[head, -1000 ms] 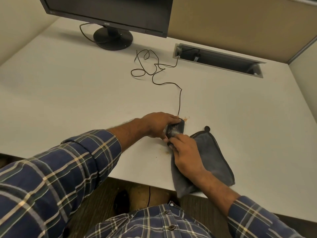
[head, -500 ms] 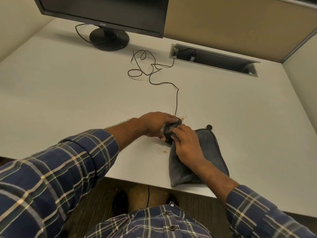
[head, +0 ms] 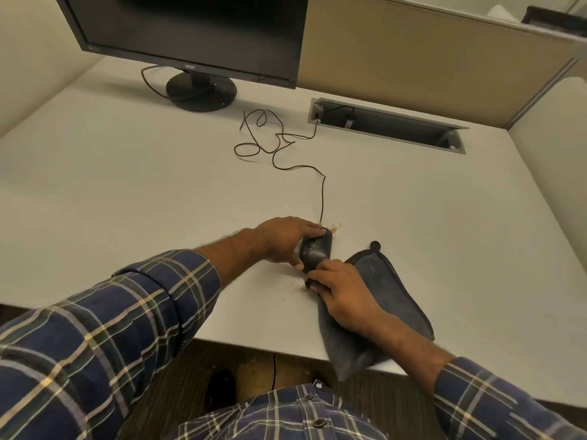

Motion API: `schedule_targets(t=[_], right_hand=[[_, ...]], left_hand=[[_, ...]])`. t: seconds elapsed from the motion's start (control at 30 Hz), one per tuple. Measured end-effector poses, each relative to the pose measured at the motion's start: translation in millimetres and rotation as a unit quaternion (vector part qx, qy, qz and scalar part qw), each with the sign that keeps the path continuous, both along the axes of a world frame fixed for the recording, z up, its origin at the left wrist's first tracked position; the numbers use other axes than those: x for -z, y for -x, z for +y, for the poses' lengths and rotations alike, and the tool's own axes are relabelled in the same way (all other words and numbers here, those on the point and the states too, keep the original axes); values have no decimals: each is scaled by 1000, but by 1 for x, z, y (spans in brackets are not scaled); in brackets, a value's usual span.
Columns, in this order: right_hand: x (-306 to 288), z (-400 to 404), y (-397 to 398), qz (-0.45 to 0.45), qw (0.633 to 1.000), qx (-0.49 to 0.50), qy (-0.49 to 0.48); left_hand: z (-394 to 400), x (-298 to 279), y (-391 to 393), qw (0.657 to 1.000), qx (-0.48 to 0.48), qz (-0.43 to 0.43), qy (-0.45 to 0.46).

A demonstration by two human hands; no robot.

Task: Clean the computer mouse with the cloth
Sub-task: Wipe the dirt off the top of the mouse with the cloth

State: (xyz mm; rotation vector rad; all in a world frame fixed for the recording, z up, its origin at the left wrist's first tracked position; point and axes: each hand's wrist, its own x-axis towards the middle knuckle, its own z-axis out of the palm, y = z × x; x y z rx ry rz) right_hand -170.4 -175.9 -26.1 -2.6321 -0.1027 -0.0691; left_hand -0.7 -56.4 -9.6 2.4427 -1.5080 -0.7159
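- The computer mouse lies near the front of the white surface, tipped on its side with its underside showing, its cable running back toward the monitor.
- The left hand holds the mouse, fingers curled round its far side.
- The right hand grips the grey cloth, its fingers bunching a fold against the mouse's near end; the rest of the cloth trails over the surface's front edge.
- To wipe well, I would keep the left grip firm and draw the cloth along the mouse in short strokes.
- Orange crumbs lie beside the mouse; a fresh fold should stop them smearing back.
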Motion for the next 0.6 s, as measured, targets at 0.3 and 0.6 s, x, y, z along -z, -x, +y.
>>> schedule_targets(t=[0.3,0.6], right_hand=[[-28,-29,-10,-130,941,273,-154],[-39,-43,-14,-68,890,405,-197]], left_hand=[[9,7,17,998,-16,-34,41],[18,-10,74,926,-274,4,261]])
